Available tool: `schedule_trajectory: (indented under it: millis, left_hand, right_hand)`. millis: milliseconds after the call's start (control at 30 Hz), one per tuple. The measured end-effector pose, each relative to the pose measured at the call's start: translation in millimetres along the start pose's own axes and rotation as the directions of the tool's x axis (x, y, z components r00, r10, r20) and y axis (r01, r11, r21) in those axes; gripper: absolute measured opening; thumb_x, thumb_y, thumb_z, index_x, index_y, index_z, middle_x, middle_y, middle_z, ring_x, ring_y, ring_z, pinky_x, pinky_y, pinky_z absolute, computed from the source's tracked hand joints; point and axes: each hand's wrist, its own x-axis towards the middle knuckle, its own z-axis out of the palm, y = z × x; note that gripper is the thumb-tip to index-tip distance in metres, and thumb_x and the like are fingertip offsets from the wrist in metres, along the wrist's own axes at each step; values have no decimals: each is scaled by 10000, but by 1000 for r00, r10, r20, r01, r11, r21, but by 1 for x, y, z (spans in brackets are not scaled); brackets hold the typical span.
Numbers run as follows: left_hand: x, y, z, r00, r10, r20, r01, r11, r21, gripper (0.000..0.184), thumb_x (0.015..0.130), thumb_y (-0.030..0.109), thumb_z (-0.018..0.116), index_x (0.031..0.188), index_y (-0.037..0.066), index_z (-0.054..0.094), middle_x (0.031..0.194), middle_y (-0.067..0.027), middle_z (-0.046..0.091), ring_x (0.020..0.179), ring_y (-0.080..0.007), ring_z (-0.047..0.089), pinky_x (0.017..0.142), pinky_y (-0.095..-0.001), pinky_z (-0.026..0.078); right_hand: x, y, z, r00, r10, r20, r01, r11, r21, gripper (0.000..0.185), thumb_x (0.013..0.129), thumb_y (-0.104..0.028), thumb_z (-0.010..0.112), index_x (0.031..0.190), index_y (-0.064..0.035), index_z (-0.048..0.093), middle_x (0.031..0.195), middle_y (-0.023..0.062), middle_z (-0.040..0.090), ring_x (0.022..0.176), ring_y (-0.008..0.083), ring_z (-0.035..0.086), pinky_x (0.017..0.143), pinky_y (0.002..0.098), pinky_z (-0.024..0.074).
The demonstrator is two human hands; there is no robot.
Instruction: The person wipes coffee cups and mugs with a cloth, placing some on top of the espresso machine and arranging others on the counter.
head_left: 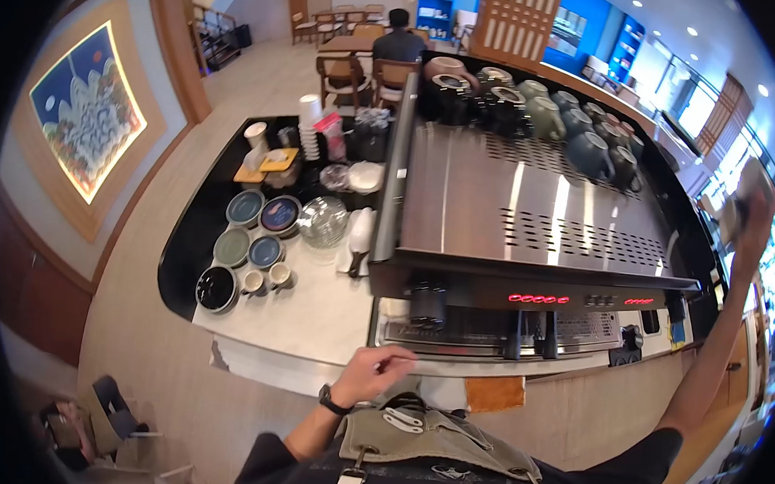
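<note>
Right hand (758, 217) holds a pale object (753, 178) (blurred).

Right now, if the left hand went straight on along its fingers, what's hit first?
Probably the coffee machine, at its lower front edge; depth is unclear, so the left hand might slide past in front of it instead.

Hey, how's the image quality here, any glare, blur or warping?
Head view: fisheye warping, with dark corners; bright glare streaks on the coffee machine's steel top; windows at upper right washed out; right hand looks soft near the frame's edge, the pale object in it too unclear to identify.
</note>
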Motion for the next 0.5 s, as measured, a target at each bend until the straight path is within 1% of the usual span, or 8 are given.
schedule_trajectory:
  millis: [133, 167, 200, 233, 267, 367, 400, 500]
  left_hand:
    - [11, 44, -40, 872, 111, 478, -43, 988, -151, 227, 919, 156, 746, 1125, 62, 732, 720, -39, 660, 658, -103, 611, 622, -262, 476]
    - [13, 53, -49, 799, 128, 588, -20, 982, -187, 271, 924, 174, 746, 1172, 66, 716, 737, -34, 665, 672, -112, 627, 633, -270, 495]
    - [15, 54, -55, 748, 146, 648, 9, 973, -230, 355, 920, 173, 753, 1248, 73, 662, 843, -47, 677, 751, -126, 643, 689, -281, 516]
    - [18, 53, -60, 693, 174, 700, 35, 961, -274, 446, 915, 171, 761, 1324, 79, 608, 949, -60, 688, 830, -139, 660, 746, -292, 537]
    - [17, 51, -64, 633, 207, 746, 62, 947, -316, 541, 911, 169, 768, 1400, 85, 554, 1055, -73, 700, 910, -153, 677, 802, -304, 557]
    - [-4, 40, -76, 654, 229, 721, 235, 844, -481, 847, 873, 135, 807, 1556, 128, 306, 1397, -119, 547, 1185, -220, 609, 1012, -366, 525]
    - [-8, 41, -85, 599, 177, 781, 355, 815, -457, 996, 842, 103, 834, 1587, 154, 174, 1529, -140, 397, 1342, -250, 488, 1100, -407, 465]
    - [-29, 16, -107, 702, 168, 692, 433, 670, -603, 958, 861, 97, 818, 1577, 126, 183, 1529, -143, 407, 1324, -228, 512, 1079, -387, 482]
  right_hand:
    - [-127, -105, -36, 986, -22, -166, 78, 937, 340, 694, 1041, -546, 455, 1385, 56, 473, 1299, 222, 571, 1133, 330, 638, 934, 414, 577]
    - [-147, -178, -33, 976, -104, -191, 173, 902, 395, 725, 1014, -587, 488, 1363, 49, 487, 1239, 198, 588, 1062, 324, 665, 850, 416, 620]
    - [-179, -226, -25, 973, -33, -227, 58, 993, 102, 871, 959, -694, 458, 1388, 62, 415, 1263, 251, 569, 1077, 393, 650, 891, 499, 605]
    - [-219, -250, -19, 974, 31, -224, -3, 992, 122, 953, 922, -756, 448, 1408, 58, 359, 1257, 272, 564, 1063, 422, 649, 891, 536, 604]
    - [-259, -274, -13, 971, 95, -219, -64, 988, 143, 1038, 885, -818, 439, 1429, 55, 302, 1252, 294, 558, 1049, 450, 648, 891, 573, 604]
    - [-349, -358, 34, 975, 223, -23, -163, 776, 609, 1075, 824, -847, 505, 1427, 10, 265, 1180, 254, 571, 979, 378, 667, 813, 509, 619]
    - [-371, -392, 52, 964, 263, 32, -217, 717, 663, 1083, 797, -850, 545, 1409, 5, 284, 1168, 234, 574, 981, 346, 665, 809, 486, 618]
    - [-426, -425, 94, 934, 296, 201, -345, 596, 726, 1051, 744, -793, 687, 1357, -15, 337, 1224, 219, 562, 1045, 315, 645, 879, 456, 581]
